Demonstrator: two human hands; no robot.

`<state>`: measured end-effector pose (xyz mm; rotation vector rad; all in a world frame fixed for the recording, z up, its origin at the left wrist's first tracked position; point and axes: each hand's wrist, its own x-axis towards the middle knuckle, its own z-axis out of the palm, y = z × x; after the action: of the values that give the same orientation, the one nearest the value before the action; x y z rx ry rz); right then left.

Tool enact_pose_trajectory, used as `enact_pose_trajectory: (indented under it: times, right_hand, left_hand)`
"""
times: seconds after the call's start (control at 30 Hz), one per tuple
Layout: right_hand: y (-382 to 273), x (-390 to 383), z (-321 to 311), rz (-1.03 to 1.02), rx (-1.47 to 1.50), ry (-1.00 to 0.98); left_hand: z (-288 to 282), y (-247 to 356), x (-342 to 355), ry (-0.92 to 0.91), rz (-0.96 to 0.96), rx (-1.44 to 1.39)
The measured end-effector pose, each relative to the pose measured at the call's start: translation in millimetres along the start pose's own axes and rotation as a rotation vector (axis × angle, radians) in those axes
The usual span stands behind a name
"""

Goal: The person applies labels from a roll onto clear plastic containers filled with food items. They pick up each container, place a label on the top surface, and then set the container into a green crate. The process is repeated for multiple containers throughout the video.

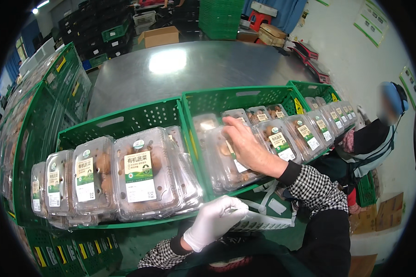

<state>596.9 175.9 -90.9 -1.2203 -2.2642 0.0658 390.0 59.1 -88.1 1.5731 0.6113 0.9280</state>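
Along the near edge of the smooth grey metal table (pixel 245 64), I list three green perforated plastic crates, side by side.

Left crate (pixel 145 112): clear, ribbed plastic clamshell containers, rectangular with rounded corners and round vent holes, leaning in a row; brown, rounded produce inside. The foremost container carries a beige, green and white label (pixel 138 171) with large dark characters above and a small square code below.

Middle crate (pixel 212 99): similar containers, plus a yellow triangular tag (pixel 298 106) on the crate's right end. At its near left corner lies one clear domed container (pixel 217 161), a white label edge showing beneath the hand.

Right crate (pixel 302 86): more labelled containers, receding toward the table's right edge.

Right hand (pixel 248 145): bare, black cuff, black-and-white checked sleeve; laid over the domed container's lid, fingers extended, slightly bent, close together. Thumb hidden; I cannot tell whether anything is pinched.

Left hand (pixel 215 221): white smooth glove, just outside the left crate's near right corner, fingers curled together. Beside it, a white strip (pixel 268 222) with rows of small dark print; I cannot tell whether the fingertips pinch it.
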Motion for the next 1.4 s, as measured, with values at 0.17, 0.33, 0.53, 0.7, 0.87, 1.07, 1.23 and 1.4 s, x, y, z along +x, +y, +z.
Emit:
enact_pose_trajectory:
  times: [0.17,0.33,0.53,0.7,0.87,1.07,1.23,1.4]
  right_hand:
    - [-15.5,11.0,-30.5,-0.055,-0.152,0.061]
    - [-64.5,-30.2,-104.4,0.452,0.757,-0.299]
    - [-82.9,-74.5,-117.0,0.394,0.546,-0.313]
    - [-64.1,-83.3,-123.8,0.349,0.527,-0.207]
    - [-45.2,-89.9,-121.2,0.283,0.599,-0.096]
    - [-32.0,-93.9,-125.0,0.189,0.535,-0.067]
    - [-27.3,-87.6,-132.7,0.071,0.443,-0.041]
    - [-22.1,-71.9,-143.2,-0.044,0.424,0.025]
  left_hand:
    - [-1.6,1.7,2.7,0.037,-0.088,-0.091]
    - [-4.8,24.1,15.3,0.206,-0.235,-0.289]
    - [12.2,31.3,35.2,0.140,-0.205,-0.317]
    - [20.0,19.3,43.6,0.138,-0.180,-0.119]
    - [36.0,28.0,56.2,0.136,-0.178,-0.071]
    - [47.3,37.8,70.6,0.149,-0.248,-0.148]
    - [48.3,31.4,73.8,0.159,-0.267,-0.095]
    - [56.1,37.3,79.9,0.192,-0.273,-0.057]
